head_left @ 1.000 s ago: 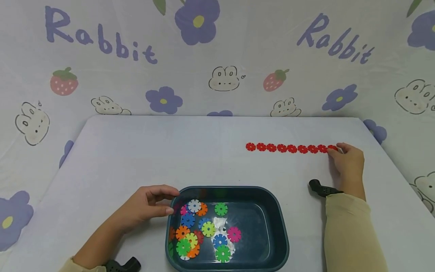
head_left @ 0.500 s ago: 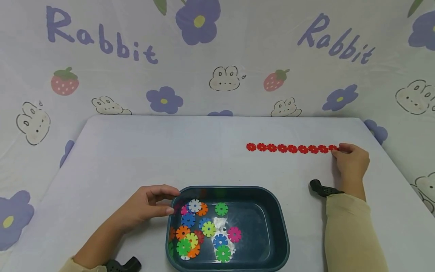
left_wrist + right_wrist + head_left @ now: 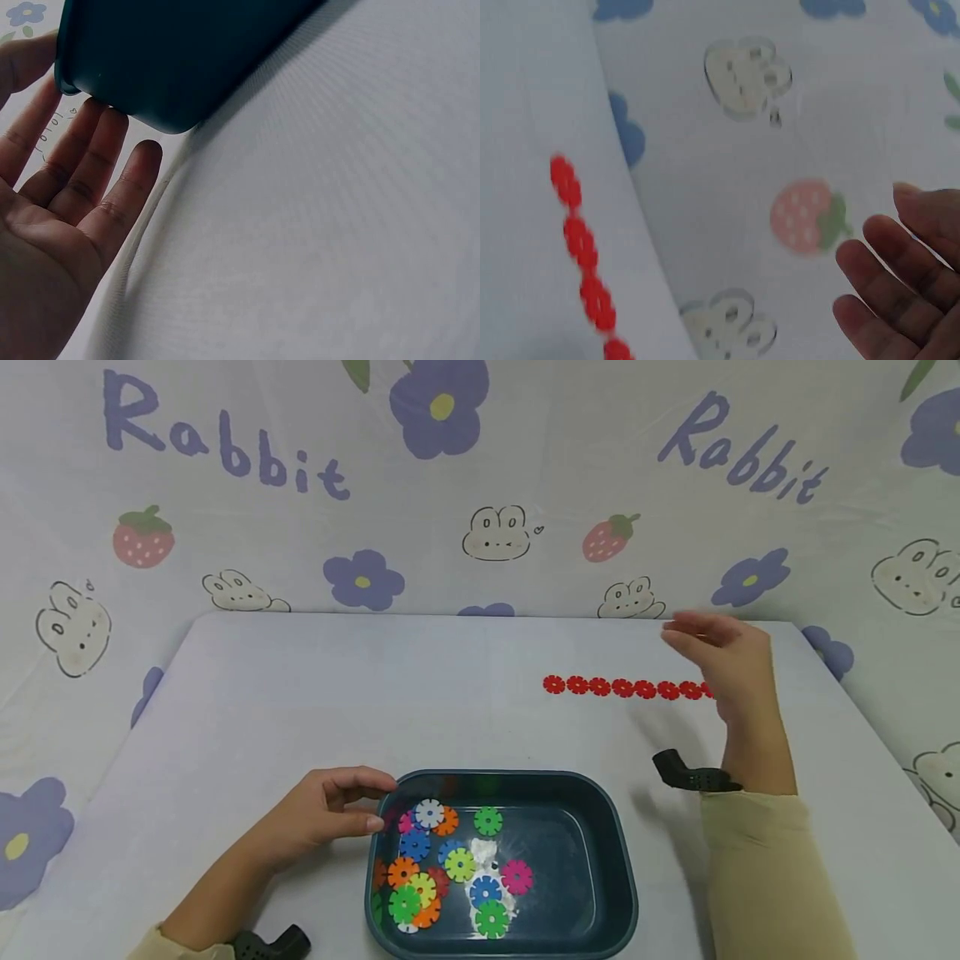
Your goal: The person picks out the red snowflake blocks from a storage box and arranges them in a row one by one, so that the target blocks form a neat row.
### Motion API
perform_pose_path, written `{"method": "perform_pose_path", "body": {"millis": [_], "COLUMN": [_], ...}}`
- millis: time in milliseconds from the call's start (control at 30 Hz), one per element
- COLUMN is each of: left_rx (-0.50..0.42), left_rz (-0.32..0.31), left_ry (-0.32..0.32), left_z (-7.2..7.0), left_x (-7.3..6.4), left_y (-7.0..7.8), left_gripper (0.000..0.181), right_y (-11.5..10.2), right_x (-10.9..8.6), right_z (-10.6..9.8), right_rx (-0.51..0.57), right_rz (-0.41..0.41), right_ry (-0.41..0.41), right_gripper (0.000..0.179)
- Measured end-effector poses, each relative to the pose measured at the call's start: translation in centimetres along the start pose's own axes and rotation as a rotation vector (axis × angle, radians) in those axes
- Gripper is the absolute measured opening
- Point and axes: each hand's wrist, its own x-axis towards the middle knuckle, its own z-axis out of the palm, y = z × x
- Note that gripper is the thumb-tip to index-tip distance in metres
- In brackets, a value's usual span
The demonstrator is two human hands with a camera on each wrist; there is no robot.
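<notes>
My left hand [image 3: 318, 814] rests at the upper left corner of a dark blue-green plastic tray [image 3: 600, 860]. Its thumb and fingertips touch the rim; in the left wrist view the fingers [image 3: 97, 150] lie extended along the tray's outside wall. Several colourful notched plastic discs [image 3: 461, 865] lie inside, mostly on the left side. Beyond the tray, a straight row of red notched discs [image 3: 622, 688] runs across the table. My right hand [image 3: 735, 664] is raised over the row's right end, covering part of it. In the right wrist view its fingers are loosely bent around nothing.
A white cloth-covered table [image 3: 337, 693] carries everything. Behind it hangs a printed curtain [image 3: 285, 535] with rabbits, strawberries and purple flowers. Black wrist-camera mounts stick out by both sleeves, the right one [image 3: 693, 775] over the table.
My right hand has let go of the row's right end and risen up and leftward over it. The left hand, the tray and the red row stay in place.
</notes>
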Motion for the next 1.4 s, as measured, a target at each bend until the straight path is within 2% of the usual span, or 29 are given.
{"method": "perform_pose_path", "body": {"millis": [167,233,300,367,433,533,600,733,900,1167,1267,1400], "left_rx": [-0.016,-0.021,-0.021,-0.023,-0.029,-0.035,-0.034,-0.014,-0.012,-0.001,0.003,0.006], "left_rz": [-0.004,-0.004,-0.004,-0.001,0.004,0.025,0.036,0.041,0.034,0.017,0.016,0.027], "left_ry": [-0.008,-0.011,-0.010,-0.011,-0.016,-0.035,-0.044,-0.038,-0.029,-0.007,-0.011,-0.019], "left_z": [0.0,0.0,-0.1,-0.1,-0.1,-0.1,-0.1,-0.2,-0.3,-0.4,-0.4,-0.5], "left_x": [0.0,0.0,0.0,0.1,0.1,0.3,0.3,0.3,0.1,-0.1,-0.1,0.0], "left_y": [-0.1,-0.1,-0.2,-0.2,-0.3,-0.4,-0.5,-0.5,-0.4,-0.4,-0.4,-0.3], "left_gripper": [0.036,0.036,0.037,0.037,0.037,0.036,0.036,0.037,0.037,0.037,0.038,0.039], "right_y": [-5.3,-7.1,-8.6,-9.5,-10.1,-10.1,-9.9,-9.2,-8.3,-7.6,-7.2,-7.1], "right_x": [-4.2,-6.2,-8.3,-10.1,-11.7,-13.2,-13.7,-14.2,-14.6,-15.6,-16.0,-16.4], "right_z": [3.6,4.8,6.0,7.3,8.7,10.9,12.2,14.3,16.3,18.5,19.0,19.4], "right_rx": [0.083,0.113,0.117,0.139,0.143,0.135,0.094,-0.010,-0.208,-0.567,-0.639,-0.661], "right_rz": [-0.442,-0.579,-0.680,-0.731,-0.741,-0.696,-0.673,-0.653,-0.657,-0.778,-0.819,-0.835], "right_ry": [-0.373,-0.538,-0.682,-0.828,-0.953,-1.120,-1.192,-1.274,-1.300,-1.307,-1.292,-1.290], "right_gripper": [0.032,0.031,0.032,0.031,0.030,0.028,0.028,0.030,0.030,0.032,0.034,0.030]}}
